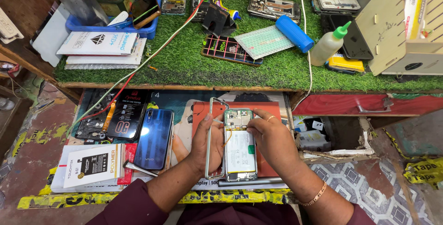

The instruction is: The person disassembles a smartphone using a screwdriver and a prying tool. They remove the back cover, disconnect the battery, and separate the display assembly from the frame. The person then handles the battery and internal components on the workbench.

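On lower desk (46, 128), centre: opened smartphone with back cover off, white battery exposed (240, 149), lying on red mat (272, 109). Left hand (204, 142) curled round its left edge, gripping. Right hand (270, 137) pinched at phone's upper board; held item too small to tell. Blue glossy phone (154, 138) just left.

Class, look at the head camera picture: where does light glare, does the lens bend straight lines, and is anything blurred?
Head view: soft sheen on the blue phone back; the shelf edge bows, a wide-lens bend; the opened phone and both hands look sharp.

Turf-topped workbench (194, 63) (patterned floor (369, 183))
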